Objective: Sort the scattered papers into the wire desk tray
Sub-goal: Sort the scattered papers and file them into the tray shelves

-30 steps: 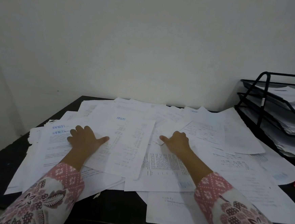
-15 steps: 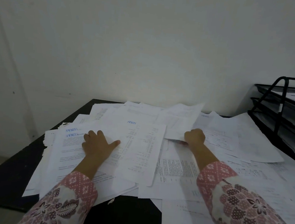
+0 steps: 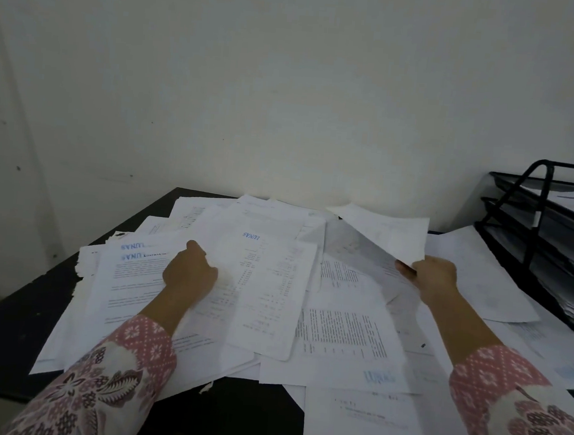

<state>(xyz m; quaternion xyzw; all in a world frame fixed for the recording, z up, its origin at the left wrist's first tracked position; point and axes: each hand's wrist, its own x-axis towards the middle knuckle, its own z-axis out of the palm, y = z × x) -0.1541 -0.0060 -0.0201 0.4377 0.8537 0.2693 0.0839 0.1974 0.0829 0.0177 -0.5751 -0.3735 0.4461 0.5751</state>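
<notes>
Lifted clear of the pile since half a second ago, a sheet [image 3: 385, 237] now hangs above the papers [image 3: 339, 324], pinched at its near edge by the right hand [image 3: 435, 275], which earlier lay curled on the heap; the left hand [image 3: 190, 271] has curled too, its fingers bent down onto the stack where they had been spread flat. At far left, the dark desk [image 3: 13, 316] shows a bare strip beside torn paper edges. Printed pages stamped with a blue "LUNAS" mark overlap one another across most of the desktop, the left hand resting on them, knuckles up, holding nothing that can be made out. A long column-printed page [image 3: 272, 298] lies on top between the two hands. The raised sheet tilts up toward the wall, its far corner over the back of the pile. Both patterned pink sleeves [image 3: 521, 407] cross the near edge of the papers, covering part of them. At far right the black wire tray [image 3: 533, 216] stands on the desk against the wall, its three tiers each already loaded with papers, the lowest stack thick and fanned at the front. More loose pages lie between the right hand and the tray, one reaching its base.
</notes>
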